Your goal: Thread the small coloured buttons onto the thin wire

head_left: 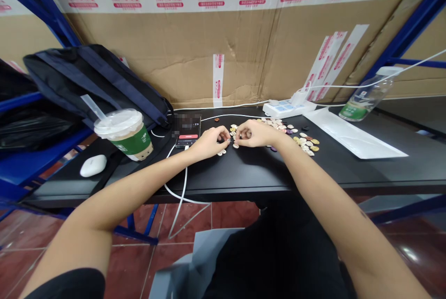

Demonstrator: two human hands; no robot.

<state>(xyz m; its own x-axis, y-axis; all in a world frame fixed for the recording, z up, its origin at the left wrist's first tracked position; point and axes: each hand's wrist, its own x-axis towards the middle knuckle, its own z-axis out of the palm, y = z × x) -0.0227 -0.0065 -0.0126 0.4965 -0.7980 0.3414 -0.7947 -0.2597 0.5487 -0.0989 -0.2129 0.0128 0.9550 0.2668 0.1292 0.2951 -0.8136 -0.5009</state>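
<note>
My left hand (pixel 213 142) is over the black tabletop with its fingers curled and the tips drawn together. A few pale, flat oval button-like pieces (pixel 222 152) lie just below its fingers. Facing it, my right hand (pixel 256 133) has thumb and forefinger closed in a pinch, right above a pale piece (pixel 236 146). What either hand holds is too small to make out. Between the hands sit several white and yellow pieces (pixel 233 128). Behind and right of my right hand spreads a loose pile of cream, yellow, brown and purple pieces (pixel 306 143).
A phone (pixel 188 130) with a white cable lies left of my left hand. Further left are a lidded drink cup (pixel 130 134), a white earbud case (pixel 93 165) and a backpack (pixel 101 81). To the right are a power strip (pixel 289 107), a white tray (pixel 355 134) and a bottle (pixel 365 97).
</note>
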